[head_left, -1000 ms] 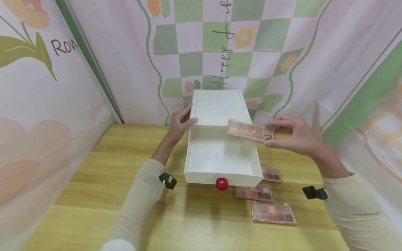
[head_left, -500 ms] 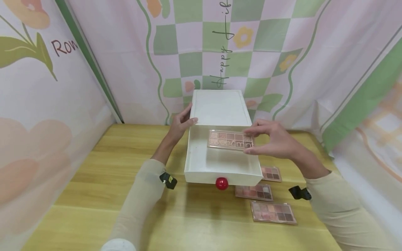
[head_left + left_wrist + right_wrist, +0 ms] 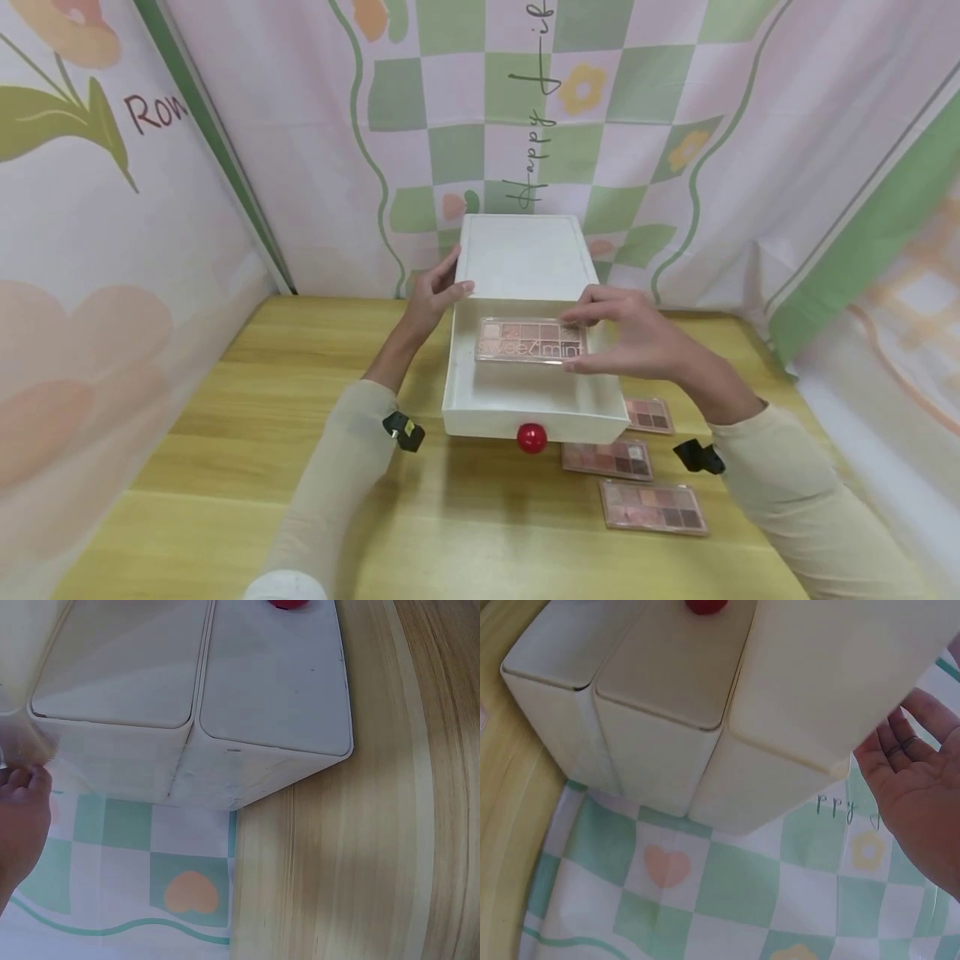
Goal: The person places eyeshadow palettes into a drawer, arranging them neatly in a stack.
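A white drawer cabinet (image 3: 525, 254) stands against the back curtain, its top drawer (image 3: 517, 396) pulled out toward me by its red knob side. My right hand (image 3: 637, 337) pinches the right end of an eyeshadow palette (image 3: 525, 342) between thumb and fingers. The palette lies flat within the drawer's outline, toward its back half, lettering facing up. My left hand (image 3: 433, 302) grips the cabinet's left side, thumb at the top front edge. In the left wrist view the fingers of the left hand (image 3: 22, 817) curl at the cabinet's side. The palette is hidden in both wrist views.
Three more eyeshadow palettes lie on the wooden table (image 3: 247, 433) at the right: a near palette (image 3: 654, 507), a middle palette (image 3: 607, 460) and a far palette (image 3: 648, 415) partly behind the drawer. Lower drawers (image 3: 667, 667) show closed beneath the open one. Patterned curtains (image 3: 300, 167) enclose the table.
My right hand has carried the palette leftward from beside the cabinet, over the drawer, and lowered it slightly. The left hand stays on the cabinet.
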